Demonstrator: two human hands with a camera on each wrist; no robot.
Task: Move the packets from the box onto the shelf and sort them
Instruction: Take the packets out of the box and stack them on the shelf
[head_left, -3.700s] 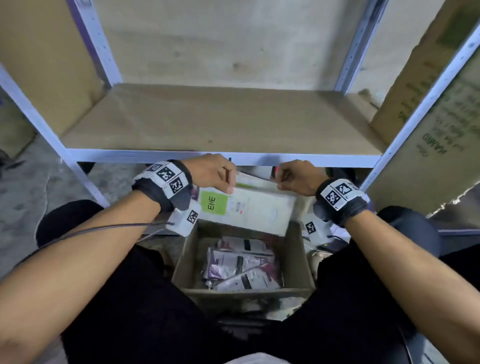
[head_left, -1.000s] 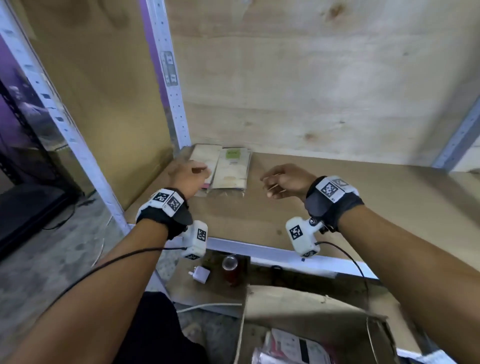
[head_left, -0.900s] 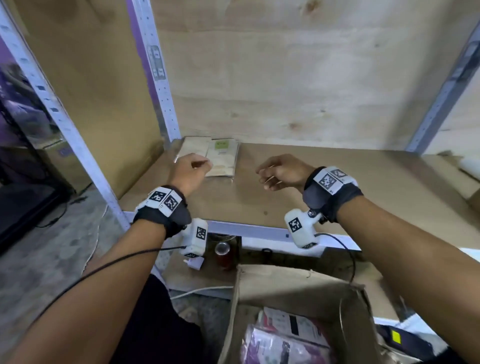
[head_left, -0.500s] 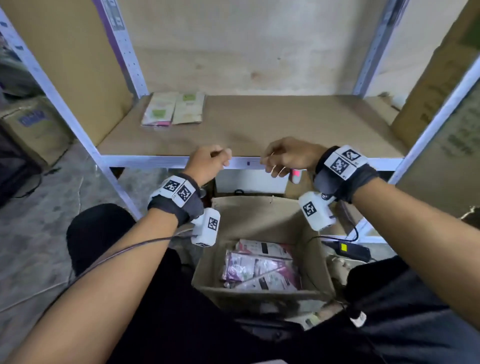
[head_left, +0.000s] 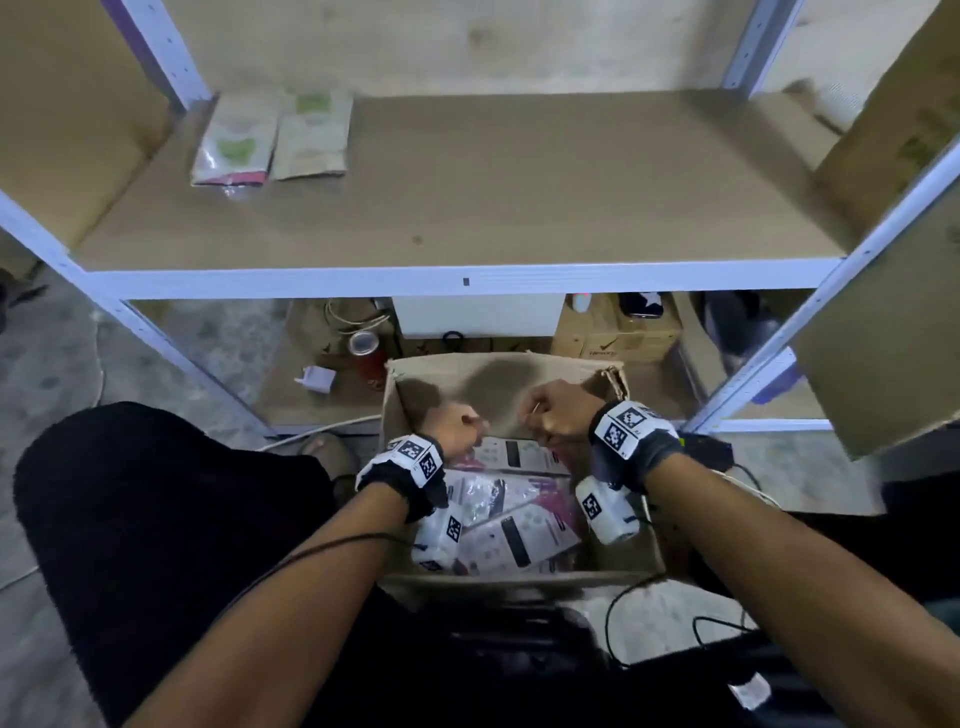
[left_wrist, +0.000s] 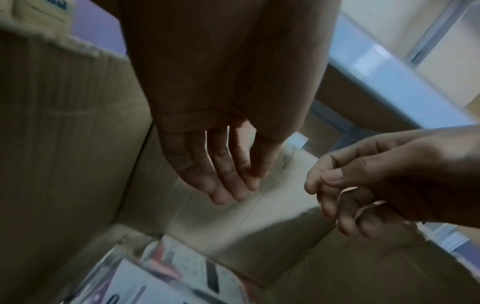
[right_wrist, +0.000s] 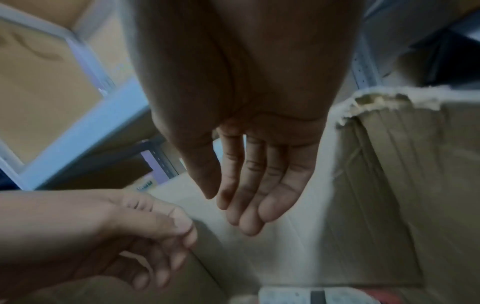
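The open cardboard box stands on the floor between my knees, with several white and pink packets lying in it. Both hands are inside it, above the packets. My left hand holds nothing, and its fingers hang straight and relaxed over a packet. My right hand is empty too, with its fingers straight near the box's far wall. Two packets with green labels lie side by side at the back left of the shelf board.
Under the shelf stand a white box, a red can, a white charger and a small carton. A big cardboard sheet leans at the right. White shelf posts flank the box. Cables trail on the floor.
Both hands have come down from the shelf's front edge into the box. The two packets stay where they were laid on the shelf.
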